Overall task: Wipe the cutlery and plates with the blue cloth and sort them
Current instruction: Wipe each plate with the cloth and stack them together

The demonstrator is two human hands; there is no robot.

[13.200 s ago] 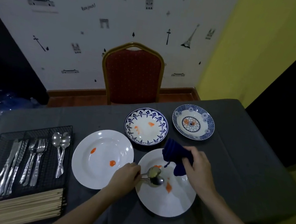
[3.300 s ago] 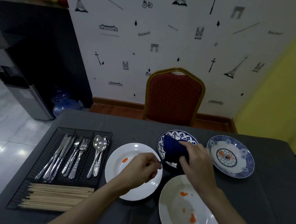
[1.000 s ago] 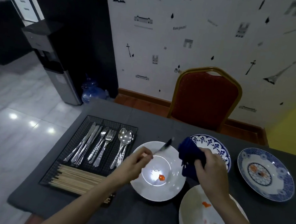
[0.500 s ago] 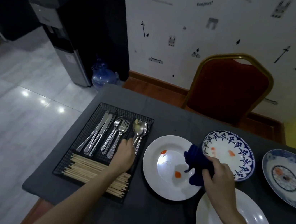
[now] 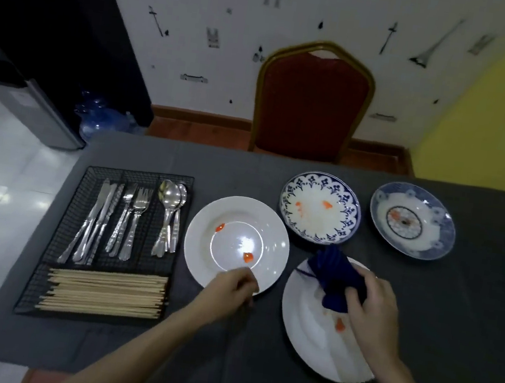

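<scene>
Surface: we record a table (image 5: 435, 328) under a dark grey cloth, seen from above. Behind it stands a red chair (image 5: 312, 103) with a gold frame, against a white wall (image 5: 332, 15) printed with small black motifs; a yellow wall (image 5: 496, 111) lies to the right, a dark cabinet (image 5: 42, 19) and a blue water bottle (image 5: 103, 118) on the pale tiled floor to the left.

Tray: we list a black wire tray (image 5: 55, 239) at the table's left. Its upper compartments hold knives (image 5: 96, 222), forks (image 5: 130, 220) and spoons (image 5: 171, 216), each kind apart; chopsticks (image 5: 103, 292) lie crosswise in the near compartment.

Plates: we count four. A white plate (image 5: 275, 226) just right of the tray carries two orange smears. A near white plate (image 5: 301, 326) at lower right bears an orange spot. A blue-bordered plate (image 5: 320, 206) and a blue patterned plate (image 5: 412, 220) sit farther back, both smeared with orange.

Cloth and hands: the blue cloth (image 5: 330, 275) is bunched on the far part of the near white plate, gripped by our right hand (image 5: 373, 310), fingers curled round it. Our left hand (image 5: 228, 291) hovers at the near rim of the first white plate, fingers bent; it is blurred, and we cannot tell whether it holds anything.
</scene>
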